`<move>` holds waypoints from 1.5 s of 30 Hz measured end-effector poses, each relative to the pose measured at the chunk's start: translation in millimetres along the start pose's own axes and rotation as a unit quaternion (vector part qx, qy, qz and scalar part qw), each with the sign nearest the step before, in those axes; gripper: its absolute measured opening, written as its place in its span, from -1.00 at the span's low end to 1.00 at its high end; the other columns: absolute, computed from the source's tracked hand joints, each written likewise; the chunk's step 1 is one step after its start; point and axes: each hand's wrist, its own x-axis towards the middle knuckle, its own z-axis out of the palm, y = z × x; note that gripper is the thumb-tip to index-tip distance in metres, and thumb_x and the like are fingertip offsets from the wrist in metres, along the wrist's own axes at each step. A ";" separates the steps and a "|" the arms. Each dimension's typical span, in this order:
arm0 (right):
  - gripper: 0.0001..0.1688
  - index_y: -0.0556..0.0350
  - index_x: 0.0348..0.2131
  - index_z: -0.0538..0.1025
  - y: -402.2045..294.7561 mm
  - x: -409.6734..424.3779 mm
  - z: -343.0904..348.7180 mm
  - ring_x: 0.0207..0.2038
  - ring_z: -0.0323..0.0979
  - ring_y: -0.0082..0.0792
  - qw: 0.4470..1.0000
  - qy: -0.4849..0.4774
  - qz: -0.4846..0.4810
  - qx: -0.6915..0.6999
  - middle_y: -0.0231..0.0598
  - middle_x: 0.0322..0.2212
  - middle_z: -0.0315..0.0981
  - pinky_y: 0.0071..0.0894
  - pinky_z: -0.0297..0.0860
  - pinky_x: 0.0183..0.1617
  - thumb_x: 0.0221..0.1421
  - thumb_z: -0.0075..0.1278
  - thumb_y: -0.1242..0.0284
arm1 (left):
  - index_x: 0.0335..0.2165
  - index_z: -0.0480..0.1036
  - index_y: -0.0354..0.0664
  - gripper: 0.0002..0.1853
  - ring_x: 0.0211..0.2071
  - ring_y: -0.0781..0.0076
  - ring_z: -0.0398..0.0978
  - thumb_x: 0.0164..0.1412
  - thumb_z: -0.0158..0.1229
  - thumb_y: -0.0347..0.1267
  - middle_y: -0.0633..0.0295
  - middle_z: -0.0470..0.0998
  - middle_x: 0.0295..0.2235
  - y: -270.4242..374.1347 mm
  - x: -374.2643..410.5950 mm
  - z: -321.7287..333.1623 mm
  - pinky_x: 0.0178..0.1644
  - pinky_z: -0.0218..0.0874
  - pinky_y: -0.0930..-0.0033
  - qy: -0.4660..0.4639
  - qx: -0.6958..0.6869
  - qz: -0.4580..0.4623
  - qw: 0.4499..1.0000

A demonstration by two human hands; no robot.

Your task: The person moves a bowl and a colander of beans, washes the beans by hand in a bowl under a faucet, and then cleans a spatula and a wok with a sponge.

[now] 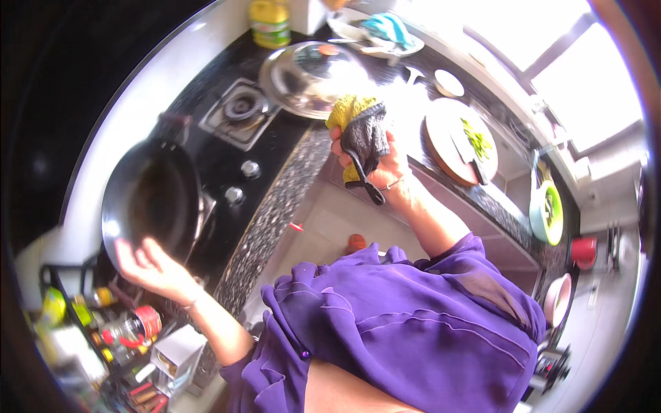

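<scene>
My right hand [387, 160], raised over the edge of the counter, grips a bunched yellow and dark grey cloth [364, 135] with a hanging loop. At the left, my left hand [147, 266] is over the near rim of a large dark wok [150, 206] on the stove; its fingers are apart and hold nothing. Whether they touch the wok I cannot tell. A free gas burner [242, 106] lies beyond the wok, with two control knobs [242, 180] on the black hob. A domed steel lid [299, 82] stands behind the cloth.
On the right counter are a round cutting board [439, 139] with a knife [467, 155] and chopped green vegetables [477, 138], and a green bowl [553, 212]. An oil jug [270, 26] stands at the back. Bottles [147, 322] and a white box [178, 351] crowd the lower left.
</scene>
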 end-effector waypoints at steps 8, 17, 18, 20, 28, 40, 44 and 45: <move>-0.12 0.18 0.02 0.21 -96.8 -168.8 -18.8 -0.07 0.23 0.05 0.981 0.014 -0.194 -0.018 0.16 -0.07 0.19 -0.05 0.30 -0.10 -0.32 0.21 0.32 | -0.10 0.25 -0.35 -0.62 -0.15 0.32 0.31 0.08 0.04 -0.44 0.09 0.34 -0.20 222.2 -174.9 117.5 -0.05 0.13 0.34 -0.519 -0.278 0.084 0.804; -0.56 0.19 -0.13 0.39 -244.3 -350.7 -68.0 -0.13 0.37 -0.18 0.941 0.005 -0.339 -0.017 -0.11 -0.18 0.40 -0.12 0.21 0.06 0.03 -0.13 0.29 | -0.10 0.23 -0.35 -0.58 -0.14 0.34 0.32 0.06 0.09 -0.41 0.07 0.35 -0.17 421.4 -431.0 217.4 -0.05 0.14 0.38 -0.670 -0.437 -0.038 0.598; -0.58 0.19 -0.14 0.39 -259.5 -363.5 -68.6 -0.13 0.37 -0.20 0.930 0.021 -0.366 -0.022 -0.11 -0.18 0.40 -0.14 0.21 0.05 0.04 -0.14 0.31 | -0.10 0.23 -0.36 -0.58 -0.14 0.34 0.33 0.07 0.08 -0.42 0.07 0.37 -0.18 438.8 -447.6 226.6 -0.05 0.14 0.38 -0.674 -0.434 -0.034 0.596; -0.61 0.19 -0.14 0.39 -292.0 -390.7 -72.3 -0.12 0.36 -0.27 0.915 -0.009 -0.398 -0.065 -0.14 -0.19 0.41 -0.22 0.20 0.06 0.07 -0.18 0.34 | -0.11 0.24 -0.38 -0.63 -0.18 0.34 0.35 0.09 0.04 -0.45 0.06 0.40 -0.21 473.6 -474.5 244.8 -0.06 0.15 0.40 -0.683 -0.424 -0.042 0.593; -0.55 0.06 -0.10 0.35 -399.9 -529.9 -157.3 -0.18 0.30 -0.47 0.625 0.475 -0.457 -0.417 -0.37 -0.24 0.32 -0.53 0.26 -0.12 -0.06 0.00 0.44 | -0.30 0.36 -0.27 -0.83 -0.39 0.52 0.39 0.13 0.02 -0.40 0.25 0.44 -0.42 528.0 -584.7 373.8 -0.34 0.27 0.52 -0.721 -0.431 -0.071 0.538; -0.44 0.22 0.01 0.20 -577.0 -514.0 -145.6 0.10 0.06 -0.07 0.129 0.529 -0.391 -0.742 0.03 0.02 0.11 -0.26 0.02 0.16 -0.03 -0.19 0.43 | -0.30 0.33 -0.19 -0.69 -0.35 -0.02 0.44 0.05 -0.05 -0.19 -0.09 0.45 -0.45 606.3 -634.1 427.8 -0.26 0.23 0.18 -0.753 -0.186 0.203 0.598; -0.76 0.11 -0.28 0.41 -626.2 -503.2 -161.9 -0.17 0.28 -0.08 0.107 0.492 -0.338 -0.795 -0.11 -0.28 0.30 -0.24 0.22 -0.03 -0.01 -0.14 0.44 | -0.26 0.29 -0.14 -0.66 -0.30 0.02 0.38 -0.03 0.10 -0.26 0.00 0.39 -0.39 612.5 -644.7 437.5 -0.24 0.22 0.16 -0.677 -0.198 0.251 0.663; -0.86 0.08 -0.40 0.44 -619.4 -498.4 -158.2 -0.22 0.29 -0.14 0.090 0.503 -0.334 -0.792 -0.17 -0.37 0.29 -0.27 0.27 -0.13 -0.02 -0.10 0.45 | -0.29 0.30 -0.15 -0.69 -0.32 0.02 0.38 -0.04 0.10 -0.26 0.00 0.38 -0.39 616.1 -644.5 437.7 -0.24 0.22 0.16 -0.675 -0.191 0.239 0.672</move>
